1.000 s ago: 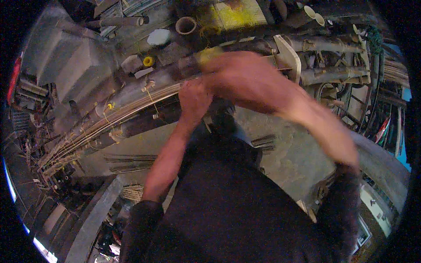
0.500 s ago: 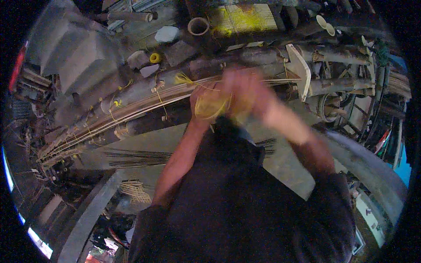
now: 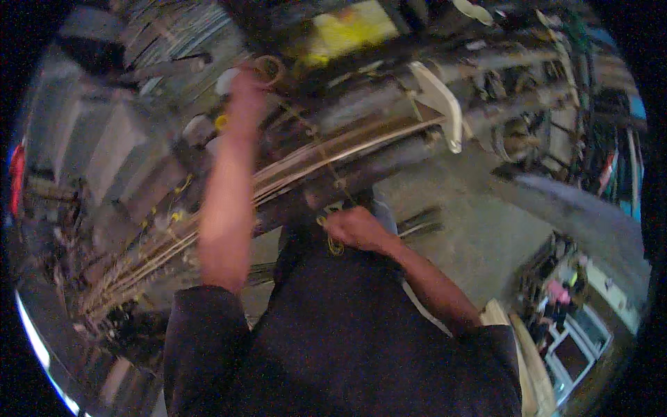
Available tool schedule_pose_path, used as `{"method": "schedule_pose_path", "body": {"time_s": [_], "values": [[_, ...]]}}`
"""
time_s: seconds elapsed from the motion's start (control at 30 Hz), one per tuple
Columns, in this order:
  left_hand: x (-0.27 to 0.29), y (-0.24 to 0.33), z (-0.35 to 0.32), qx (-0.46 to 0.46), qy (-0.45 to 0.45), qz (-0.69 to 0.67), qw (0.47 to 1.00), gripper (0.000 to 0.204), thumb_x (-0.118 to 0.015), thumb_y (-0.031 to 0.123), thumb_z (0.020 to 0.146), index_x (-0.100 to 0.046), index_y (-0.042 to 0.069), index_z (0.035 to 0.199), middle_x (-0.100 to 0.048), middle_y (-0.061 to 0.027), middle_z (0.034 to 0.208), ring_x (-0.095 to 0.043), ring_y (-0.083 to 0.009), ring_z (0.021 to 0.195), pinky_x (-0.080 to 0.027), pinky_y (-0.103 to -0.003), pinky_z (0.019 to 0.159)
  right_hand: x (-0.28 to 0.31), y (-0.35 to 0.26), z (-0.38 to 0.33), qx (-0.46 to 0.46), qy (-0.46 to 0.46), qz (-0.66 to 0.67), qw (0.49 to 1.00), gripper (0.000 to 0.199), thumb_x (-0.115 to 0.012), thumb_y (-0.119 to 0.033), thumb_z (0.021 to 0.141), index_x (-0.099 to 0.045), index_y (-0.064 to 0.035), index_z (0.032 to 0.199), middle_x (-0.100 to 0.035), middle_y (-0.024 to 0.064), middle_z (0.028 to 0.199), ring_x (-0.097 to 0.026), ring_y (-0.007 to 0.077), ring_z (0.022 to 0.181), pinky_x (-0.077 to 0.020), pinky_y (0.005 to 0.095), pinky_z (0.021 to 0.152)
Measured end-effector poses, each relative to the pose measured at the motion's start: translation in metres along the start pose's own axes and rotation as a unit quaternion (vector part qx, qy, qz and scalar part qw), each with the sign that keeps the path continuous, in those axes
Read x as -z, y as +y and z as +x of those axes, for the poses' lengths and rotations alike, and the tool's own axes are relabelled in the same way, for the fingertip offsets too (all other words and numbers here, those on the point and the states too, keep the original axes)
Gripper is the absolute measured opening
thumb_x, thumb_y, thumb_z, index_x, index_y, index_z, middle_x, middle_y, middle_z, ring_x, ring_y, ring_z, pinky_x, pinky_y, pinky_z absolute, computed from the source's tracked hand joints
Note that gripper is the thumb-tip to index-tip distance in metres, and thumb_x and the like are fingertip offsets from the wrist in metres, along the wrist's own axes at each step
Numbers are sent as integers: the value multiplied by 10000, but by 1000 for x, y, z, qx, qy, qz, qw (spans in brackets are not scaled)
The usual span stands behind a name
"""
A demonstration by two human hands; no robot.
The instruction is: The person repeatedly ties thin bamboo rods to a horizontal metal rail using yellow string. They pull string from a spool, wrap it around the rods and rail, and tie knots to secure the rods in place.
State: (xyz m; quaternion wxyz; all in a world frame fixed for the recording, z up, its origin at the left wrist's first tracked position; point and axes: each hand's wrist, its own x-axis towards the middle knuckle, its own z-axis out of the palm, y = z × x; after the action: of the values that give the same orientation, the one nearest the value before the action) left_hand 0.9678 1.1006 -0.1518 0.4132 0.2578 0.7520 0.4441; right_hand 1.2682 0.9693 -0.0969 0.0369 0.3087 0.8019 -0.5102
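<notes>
My left hand (image 3: 246, 87) reaches far over the work, beside the round rim of a cup-like vessel (image 3: 269, 69); motion smears its fingers. Near my body, my right hand (image 3: 358, 228) is closed on yellow cord (image 3: 335, 244), a loop of which hangs below the fingers. Between the hands runs a long bundle of thin wooden strips (image 3: 299, 167), lying along dark round poles. A thin line of cord (image 3: 323, 149) crosses the strips above my right hand. The bundle's right end meets a pale angled board (image 3: 441, 101).
Beyond the poles lies a pale board (image 3: 358, 29) covered with yellow cord bits. A small yellow roll (image 3: 221, 123) sits next to grey blocks on the left. Further yellow ties (image 3: 177, 215) hold the strips there. Dark thin rods (image 3: 420, 226) lie on the floor at right.
My hands have parted: the left went forward and left toward the vessel, the right came back toward my body with the cord. The whole view has turned and shifted.
</notes>
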Motion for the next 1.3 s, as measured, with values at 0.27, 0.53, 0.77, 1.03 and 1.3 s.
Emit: {"method": "schedule_pose_path", "body": {"time_s": [0.27,0.53,0.77,1.03,1.3], "values": [[54,46,-40,-145,19,564,813,369,-559,294,900,-618,59,1179,-607,-213,1195,-581,-369,1106,-463,-423,915,-32,177,-135,-285,287,171,898,214,-558,-147,912,-606,-32,1086,-638,112,1040,-587,278,1044,-471,362,895],[-125,106,-167,-293,-85,215,928,217,-631,180,871,-663,68,1054,-650,-139,1047,-639,-311,928,-505,-367,783,235,33,-35,88,332,-358,868,196,-681,-149,761,-722,-131,952,-518,95,1308,-442,342,1225,-350,514,977],[-102,105,-166,-217,-11,215,952,198,-627,168,868,-673,66,1031,-663,-136,1005,-643,-298,915,-512,-356,733,254,54,16,104,224,-407,879,133,-632,-167,804,-702,-106,900,-537,93,1249,-442,324,1214,-372,479,949],[-130,80,-184,-234,-34,235,943,220,-632,252,864,-678,88,1005,-668,-131,991,-643,-328,907,-511,-414,726,153,123,-86,-199,57,235,950,156,-583,-193,909,-640,-88,1009,-584,46,1020,-553,162,924,-459,306,790],[-168,66,-187,-189,-145,394,888,259,-641,310,839,-676,170,1055,-666,-101,1018,-650,-310,902,-519,-448,736,297,-4,-68,113,32,-84,990,161,-616,-93,791,-650,-54,944,-647,103,966,-613,230,867,-503,345,757]]}}
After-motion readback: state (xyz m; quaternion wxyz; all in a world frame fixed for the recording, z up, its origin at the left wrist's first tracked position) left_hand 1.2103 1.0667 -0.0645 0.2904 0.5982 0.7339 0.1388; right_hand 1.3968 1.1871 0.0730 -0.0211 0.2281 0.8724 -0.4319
